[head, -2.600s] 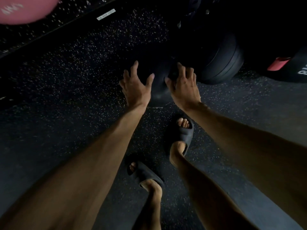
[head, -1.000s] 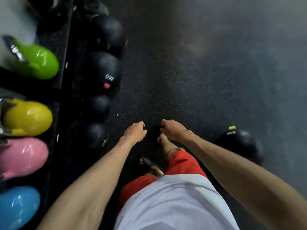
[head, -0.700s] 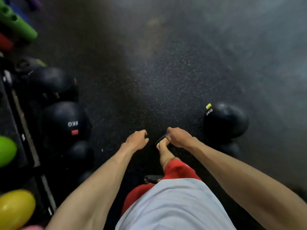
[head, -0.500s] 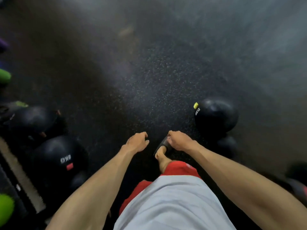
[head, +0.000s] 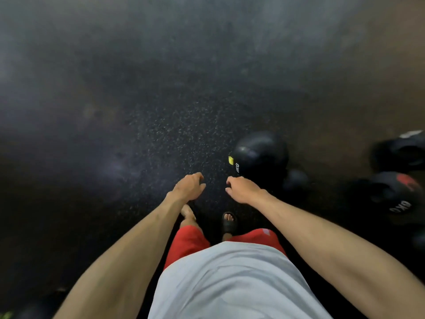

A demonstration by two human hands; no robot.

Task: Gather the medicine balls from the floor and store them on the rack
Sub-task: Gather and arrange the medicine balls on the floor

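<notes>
Dim speckled rubber floor, black medicine balls at right; left hand, right hand: grip loose, empty.

White letters "KG" stand on the black ball just beyond the right hand, beside a small yellow tag; the digit before them is too blurred to read. Well out to the right of that hand, a second black ball carries white "KG" lettering, seen upside down below a red patch; its digit is unclear.
</notes>
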